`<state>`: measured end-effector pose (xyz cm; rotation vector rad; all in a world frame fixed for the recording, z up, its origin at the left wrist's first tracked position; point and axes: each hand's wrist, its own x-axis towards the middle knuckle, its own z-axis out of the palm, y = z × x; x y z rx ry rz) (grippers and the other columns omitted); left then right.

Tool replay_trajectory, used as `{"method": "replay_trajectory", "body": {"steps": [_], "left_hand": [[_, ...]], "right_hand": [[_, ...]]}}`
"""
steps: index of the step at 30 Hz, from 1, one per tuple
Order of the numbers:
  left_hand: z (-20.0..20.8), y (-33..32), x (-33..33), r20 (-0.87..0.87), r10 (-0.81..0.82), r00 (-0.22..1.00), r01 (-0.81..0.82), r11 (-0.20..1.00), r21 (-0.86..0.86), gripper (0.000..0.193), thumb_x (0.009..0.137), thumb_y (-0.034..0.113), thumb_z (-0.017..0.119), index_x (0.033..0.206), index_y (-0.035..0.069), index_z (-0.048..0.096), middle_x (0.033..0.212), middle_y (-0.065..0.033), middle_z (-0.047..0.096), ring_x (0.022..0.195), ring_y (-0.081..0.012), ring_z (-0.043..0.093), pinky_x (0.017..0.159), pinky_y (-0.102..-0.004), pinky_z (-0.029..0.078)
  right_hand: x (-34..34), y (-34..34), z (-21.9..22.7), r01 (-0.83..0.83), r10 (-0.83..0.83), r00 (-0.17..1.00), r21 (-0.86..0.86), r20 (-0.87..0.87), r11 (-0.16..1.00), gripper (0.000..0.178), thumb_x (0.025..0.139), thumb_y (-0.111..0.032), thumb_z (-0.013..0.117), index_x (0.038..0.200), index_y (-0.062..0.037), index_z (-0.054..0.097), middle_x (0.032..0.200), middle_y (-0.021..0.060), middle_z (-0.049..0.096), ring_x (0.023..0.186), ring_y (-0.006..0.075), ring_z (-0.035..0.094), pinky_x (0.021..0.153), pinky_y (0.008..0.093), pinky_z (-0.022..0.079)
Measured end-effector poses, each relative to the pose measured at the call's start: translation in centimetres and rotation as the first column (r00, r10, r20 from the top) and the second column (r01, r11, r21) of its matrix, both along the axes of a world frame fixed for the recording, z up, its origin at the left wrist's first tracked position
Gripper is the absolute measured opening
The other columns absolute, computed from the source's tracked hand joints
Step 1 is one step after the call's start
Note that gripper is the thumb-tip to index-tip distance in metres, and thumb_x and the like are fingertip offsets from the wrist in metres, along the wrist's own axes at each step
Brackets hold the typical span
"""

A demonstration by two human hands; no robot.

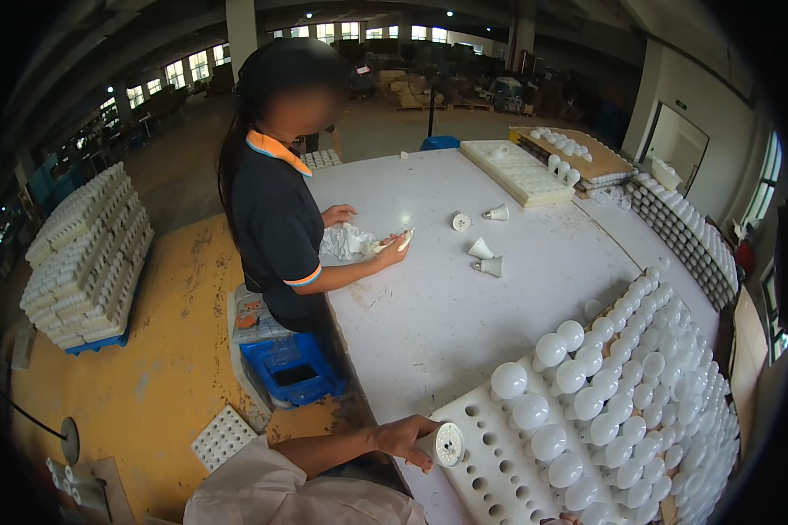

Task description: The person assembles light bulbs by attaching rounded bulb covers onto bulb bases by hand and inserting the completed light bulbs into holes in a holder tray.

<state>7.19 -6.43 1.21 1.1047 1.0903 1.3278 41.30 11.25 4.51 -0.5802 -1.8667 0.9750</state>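
Note:
My left hand [404, 442] is closed around a bulb base [449, 444], whose open end shows a round white board with small chips. It is held over the table's front edge, beside a white foam tray [479, 435] with rows of holes. White round bulb covers [509, 381] stand in rows on the tray's right part. Only a small skin-coloured patch, seemingly my right hand [567, 519], shows at the lower edge; its fingers are mostly hidden.
Across the white table [394, 324], a co-worker [276, 210] handles crumpled white material [346, 241]. Several loose bulb bases [488, 266] lie mid-table. Another foam tray [521, 171] sits at the far edge. A blue crate [293, 372] and stacked trays [87, 254] stand left.

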Motion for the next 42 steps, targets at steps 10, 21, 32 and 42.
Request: {"method": "replay_trajectory", "body": {"steps": [10, 21, 32, 42], "left_hand": [[-1.3, 0.9, 1.2, -0.128, -0.009, 0.992, 0.026, 0.992, 0.127, 0.060, 0.072, 0.031, 0.079, 0.115, -0.002, 0.054, 0.086, -0.0058, 0.064, 0.071, -0.0084, 0.056, 0.061, -0.0244, 0.046], [-0.8, 1.7, 1.3, -0.111, -0.077, 0.991, 0.077, 0.997, 0.001, 0.046, 0.070, 0.012, 0.078, 0.108, -0.003, 0.057, 0.091, -0.0057, 0.065, 0.082, -0.0105, 0.060, 0.072, -0.0280, 0.050], [1.0, 5.0, 1.9, -0.003, -0.287, 0.958, 0.286, 0.953, -0.100, 0.056, 0.067, 0.031, 0.082, 0.106, -0.003, 0.060, 0.097, -0.0087, 0.065, 0.089, -0.0129, 0.058, 0.080, -0.0283, 0.046], [0.7, 4.2, 3.1, -0.106, -0.289, 0.952, 0.273, 0.951, -0.143, 0.059, 0.066, 0.037, 0.082, 0.103, -0.003, 0.061, 0.091, -0.0087, 0.066, 0.084, -0.0120, 0.058, 0.075, -0.0280, 0.047]], "right_hand": [[0.6, 3.6, -12.6, -0.215, 0.216, 0.971, -0.021, 0.102, 0.976, 0.086, 0.062, -0.019, 0.086, 0.131, -0.0041, 0.037, 0.122, 0.0209, 0.051, 0.103, 0.0302, 0.057, 0.085, 0.0404, 0.050], [-6.1, -2.0, -2.4, -0.152, 0.175, 0.981, -0.227, 0.084, 0.962, 0.089, 0.057, -0.036, 0.082, 0.125, -0.0009, 0.038, 0.116, 0.0158, 0.049, 0.106, 0.0244, 0.051, 0.084, 0.0384, 0.049], [-10.1, -3.0, -3.7, -0.525, 0.350, 0.851, -0.640, -0.391, 0.561, 0.077, 0.062, -0.018, 0.082, 0.123, -0.0033, 0.038, 0.119, 0.0158, 0.051, 0.096, 0.0222, 0.060, 0.083, 0.0337, 0.049], [-9.5, -3.5, -4.0, -0.528, 0.435, 0.847, -0.588, -0.306, 0.613, 0.073, 0.060, -0.017, 0.083, 0.120, -0.0045, 0.043, 0.118, 0.0121, 0.054, 0.111, 0.0200, 0.051, 0.094, 0.0342, 0.040]]}}
